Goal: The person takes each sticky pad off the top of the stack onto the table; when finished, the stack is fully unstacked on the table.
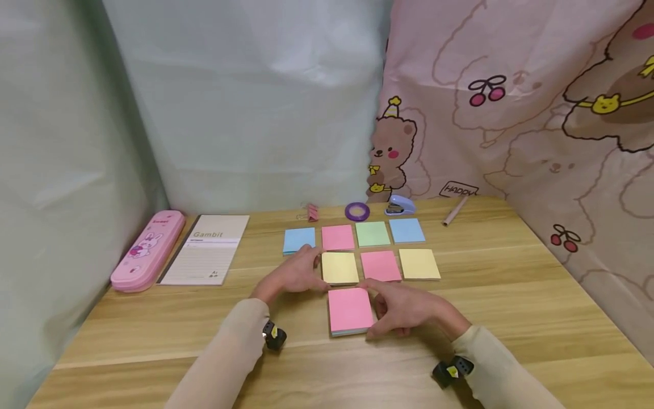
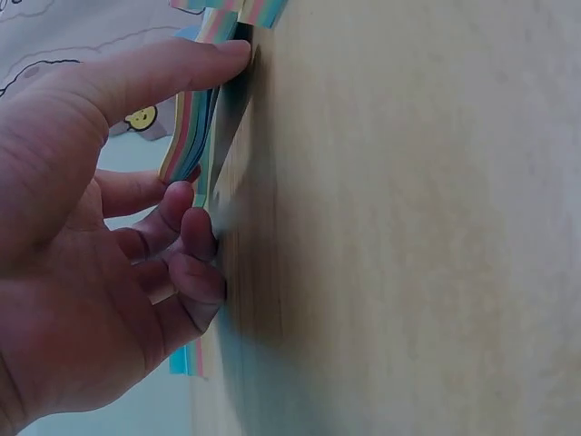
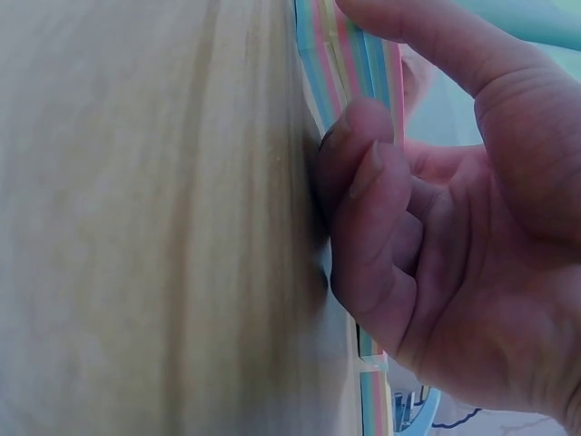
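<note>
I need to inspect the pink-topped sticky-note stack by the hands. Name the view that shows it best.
Head view: the pink-topped stack lies whole on the table. Both wrist views show only its striped edge beside fingers.

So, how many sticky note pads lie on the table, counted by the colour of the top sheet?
Blue: 2, pad at back left and pad at back right
Pink: 3, back row, middle row, and the front pad that the right hand grips
Green: 1
Yellow: 2, and
Total: 8
</note>
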`<move>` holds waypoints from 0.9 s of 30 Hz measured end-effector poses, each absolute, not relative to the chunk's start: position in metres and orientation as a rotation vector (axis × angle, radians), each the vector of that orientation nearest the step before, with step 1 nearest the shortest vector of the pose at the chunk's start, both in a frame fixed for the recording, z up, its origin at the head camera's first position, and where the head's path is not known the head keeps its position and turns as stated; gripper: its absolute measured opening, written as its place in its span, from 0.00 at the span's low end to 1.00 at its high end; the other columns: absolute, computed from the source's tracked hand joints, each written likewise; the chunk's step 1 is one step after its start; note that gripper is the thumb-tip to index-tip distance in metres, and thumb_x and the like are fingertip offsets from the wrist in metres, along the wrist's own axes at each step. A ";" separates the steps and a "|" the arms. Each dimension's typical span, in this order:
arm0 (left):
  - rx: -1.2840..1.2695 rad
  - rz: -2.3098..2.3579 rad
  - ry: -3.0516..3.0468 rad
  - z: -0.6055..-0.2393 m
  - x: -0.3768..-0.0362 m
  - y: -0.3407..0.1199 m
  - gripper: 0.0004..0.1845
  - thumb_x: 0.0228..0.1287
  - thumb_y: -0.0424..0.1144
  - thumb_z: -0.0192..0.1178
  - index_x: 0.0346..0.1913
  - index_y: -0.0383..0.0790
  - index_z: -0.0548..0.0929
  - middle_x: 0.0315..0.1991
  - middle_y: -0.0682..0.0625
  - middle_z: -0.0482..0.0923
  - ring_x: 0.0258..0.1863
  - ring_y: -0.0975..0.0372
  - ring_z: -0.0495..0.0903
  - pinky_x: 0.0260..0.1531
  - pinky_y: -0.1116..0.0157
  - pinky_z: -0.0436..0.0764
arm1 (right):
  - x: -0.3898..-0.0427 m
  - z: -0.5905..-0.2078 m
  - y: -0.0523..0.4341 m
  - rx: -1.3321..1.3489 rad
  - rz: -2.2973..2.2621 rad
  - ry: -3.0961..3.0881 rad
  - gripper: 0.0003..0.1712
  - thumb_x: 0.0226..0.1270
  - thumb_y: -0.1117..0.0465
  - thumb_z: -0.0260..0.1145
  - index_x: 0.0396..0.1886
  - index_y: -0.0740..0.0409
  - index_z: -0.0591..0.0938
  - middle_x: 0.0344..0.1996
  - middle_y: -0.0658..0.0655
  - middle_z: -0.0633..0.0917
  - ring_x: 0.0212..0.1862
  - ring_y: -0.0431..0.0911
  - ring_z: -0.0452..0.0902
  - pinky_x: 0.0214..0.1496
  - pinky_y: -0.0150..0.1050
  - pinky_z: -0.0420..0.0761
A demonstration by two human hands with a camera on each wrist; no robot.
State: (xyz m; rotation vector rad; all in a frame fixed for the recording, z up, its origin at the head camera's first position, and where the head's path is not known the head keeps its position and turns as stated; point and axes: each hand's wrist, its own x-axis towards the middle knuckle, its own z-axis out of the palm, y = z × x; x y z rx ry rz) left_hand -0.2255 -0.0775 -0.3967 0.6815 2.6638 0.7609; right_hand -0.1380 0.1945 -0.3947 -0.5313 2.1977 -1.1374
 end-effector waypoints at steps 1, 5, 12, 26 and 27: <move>0.682 0.758 2.665 -0.396 -0.225 -0.077 0.43 0.51 0.45 0.82 0.69 0.39 0.75 0.49 0.45 0.73 0.46 0.56 0.72 0.48 0.57 0.80 | -0.138 -0.395 0.195 -0.528 -1.134 2.201 0.47 0.57 0.56 0.84 0.73 0.42 0.69 0.23 0.53 0.77 0.15 0.43 0.71 0.16 0.33 0.73; 0.671 0.730 2.666 -0.394 -0.224 -0.075 0.43 0.51 0.44 0.82 0.70 0.39 0.75 0.50 0.44 0.74 0.46 0.56 0.74 0.52 0.54 0.82 | -0.138 -0.395 0.195 -0.523 -1.128 2.205 0.47 0.57 0.55 0.84 0.73 0.42 0.69 0.23 0.53 0.78 0.16 0.44 0.72 0.16 0.34 0.74; 0.647 0.697 2.673 -0.395 -0.222 -0.073 0.48 0.50 0.44 0.82 0.74 0.39 0.72 0.50 0.44 0.73 0.45 0.56 0.74 0.52 0.55 0.82 | -0.137 -0.396 0.194 -0.516 -1.123 2.209 0.47 0.58 0.55 0.84 0.73 0.43 0.68 0.24 0.53 0.78 0.16 0.43 0.71 0.16 0.33 0.75; 0.735 0.922 2.632 -0.388 -0.207 -0.114 0.45 0.52 0.32 0.72 0.76 0.34 0.69 0.53 0.39 0.74 0.44 0.56 0.72 0.46 0.61 0.76 | -0.138 -0.396 0.193 -0.528 -1.120 2.217 0.50 0.57 0.55 0.84 0.75 0.44 0.67 0.23 0.53 0.77 0.16 0.44 0.71 0.16 0.34 0.74; 0.744 0.929 2.626 -0.386 -0.203 -0.115 0.44 0.53 0.32 0.72 0.76 0.34 0.69 0.54 0.39 0.75 0.44 0.56 0.73 0.45 0.61 0.76 | -0.138 -0.396 0.194 -0.529 -1.121 2.216 0.49 0.57 0.55 0.84 0.75 0.44 0.67 0.23 0.53 0.77 0.16 0.44 0.71 0.16 0.34 0.74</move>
